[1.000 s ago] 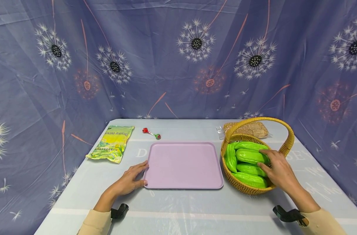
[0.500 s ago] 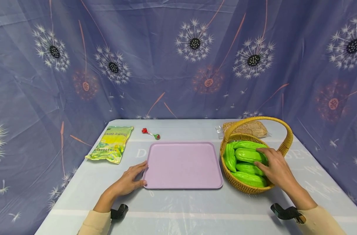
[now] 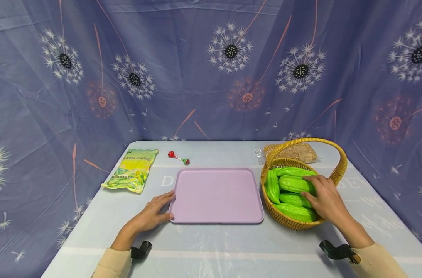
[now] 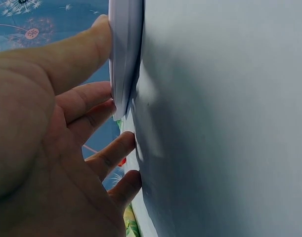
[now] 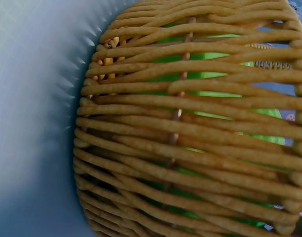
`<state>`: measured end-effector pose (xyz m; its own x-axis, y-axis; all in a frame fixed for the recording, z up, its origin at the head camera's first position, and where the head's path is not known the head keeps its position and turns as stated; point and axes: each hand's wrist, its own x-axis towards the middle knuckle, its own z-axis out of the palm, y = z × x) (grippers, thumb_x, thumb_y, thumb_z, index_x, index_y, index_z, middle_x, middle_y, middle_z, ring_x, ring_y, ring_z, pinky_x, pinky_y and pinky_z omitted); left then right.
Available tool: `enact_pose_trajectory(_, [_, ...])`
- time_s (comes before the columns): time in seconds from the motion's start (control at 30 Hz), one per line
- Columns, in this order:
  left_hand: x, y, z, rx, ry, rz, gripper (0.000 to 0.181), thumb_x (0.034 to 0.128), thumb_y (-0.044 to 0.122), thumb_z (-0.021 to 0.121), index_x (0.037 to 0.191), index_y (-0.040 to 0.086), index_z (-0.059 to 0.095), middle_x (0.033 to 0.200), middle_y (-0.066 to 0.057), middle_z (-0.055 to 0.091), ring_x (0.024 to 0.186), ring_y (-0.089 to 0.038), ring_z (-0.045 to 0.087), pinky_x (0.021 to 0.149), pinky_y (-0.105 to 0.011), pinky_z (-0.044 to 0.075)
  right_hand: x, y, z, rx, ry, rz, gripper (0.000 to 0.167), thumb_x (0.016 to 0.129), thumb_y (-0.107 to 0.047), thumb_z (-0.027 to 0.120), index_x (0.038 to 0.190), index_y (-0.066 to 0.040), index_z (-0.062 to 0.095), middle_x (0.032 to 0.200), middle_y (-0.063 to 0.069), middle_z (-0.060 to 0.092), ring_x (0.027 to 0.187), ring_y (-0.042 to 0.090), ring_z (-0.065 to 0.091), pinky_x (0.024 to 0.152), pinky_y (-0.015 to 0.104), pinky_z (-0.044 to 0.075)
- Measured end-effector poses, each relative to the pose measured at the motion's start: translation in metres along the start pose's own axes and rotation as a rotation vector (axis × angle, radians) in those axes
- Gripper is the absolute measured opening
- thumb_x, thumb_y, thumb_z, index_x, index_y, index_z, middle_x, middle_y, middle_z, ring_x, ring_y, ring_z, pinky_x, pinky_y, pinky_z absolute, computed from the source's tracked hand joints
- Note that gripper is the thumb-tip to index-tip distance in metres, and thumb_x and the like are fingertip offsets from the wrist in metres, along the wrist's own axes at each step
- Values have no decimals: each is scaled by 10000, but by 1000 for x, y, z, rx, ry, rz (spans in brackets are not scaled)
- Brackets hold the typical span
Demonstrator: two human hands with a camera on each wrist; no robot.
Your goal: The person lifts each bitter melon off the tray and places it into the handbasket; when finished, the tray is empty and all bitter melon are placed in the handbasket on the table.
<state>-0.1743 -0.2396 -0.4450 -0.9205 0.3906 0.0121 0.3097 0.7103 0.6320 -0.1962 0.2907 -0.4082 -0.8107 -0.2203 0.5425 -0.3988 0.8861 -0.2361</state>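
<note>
A lilac tray point(image 3: 216, 195) lies flat on the table in the middle of the head view. My left hand point(image 3: 152, 214) touches the tray's left edge with thumb and fingertips, its fingers fairly straight; the left wrist view shows that thumb point(image 4: 84, 57) against the rim. On the right stands a wicker basket point(image 3: 284, 219) with an arched handle, holding several glossy green bitter melons point(image 3: 296, 211). Reaching in over the rim, my right hand point(image 3: 327, 199) pinches the end of one bitter melon point(image 3: 294, 184) between thumb and fingers. Basket weave point(image 5: 190, 123) fills the right wrist view and hides the fingers.
At the left of the table lies a yellow-green packet point(image 3: 132, 170). Behind the tray are two wrapped lollipops point(image 3: 178, 158), one red and one green. A clear bag of brown food point(image 3: 302, 152) sits behind the basket. A patterned curtain point(image 3: 183, 69) hangs at the back.
Over the last second my right hand has shifted very slightly left on the bitter melon. The left hand, tray and basket stay where they were.
</note>
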Motion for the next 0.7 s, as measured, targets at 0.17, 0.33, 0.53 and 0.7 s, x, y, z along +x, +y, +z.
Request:
enact_pose_trajectory(0.17, [0, 0, 0, -3, 1, -2, 681, 853, 326, 672, 1419, 49, 412, 1540, -148, 298, 1380, -424, 259, 1059, -667, 206, 1, 0, 1, -9, 1, -1, 483, 716, -39, 773, 1149, 29, 571, 1095, 280, 557, 969, 443, 480, 807, 538, 371])
enact_pose_trajectory(0.33, [0, 0, 1, -2, 11, 13, 671, 851, 314, 678, 1407, 37, 425, 1531, -156, 314, 1370, -431, 274, 1054, -668, 209, 0, 1, 2, -11, 0, 6, 486, 714, -42, 774, 1149, 24, 567, 1104, 279, 555, 971, 443, 479, 809, 532, 364])
enact_pose_trajectory(0.53, [1, 2, 0, 0, 2, -2, 674, 852, 313, 676, 1414, 44, 419, 1537, -147, 306, 1381, -426, 258, 1060, -667, 204, 0, 0, -1, -6, -9, 8, 518, 707, -56, 787, 1164, 28, 560, 1117, 280, 556, 1002, 436, 475, 822, 528, 355])
enact_pose_trajectory(0.7, [2, 5, -3, 12, -10, -21, 672, 850, 300, 681, 1412, 42, 420, 1533, -150, 313, 1378, -425, 267, 1061, -662, 212, -1, -5, -6, 2, 4, 2, 554, 689, -69, 806, 1179, 18, 562, 1118, 264, 565, 998, 418, 475, 797, 526, 368])
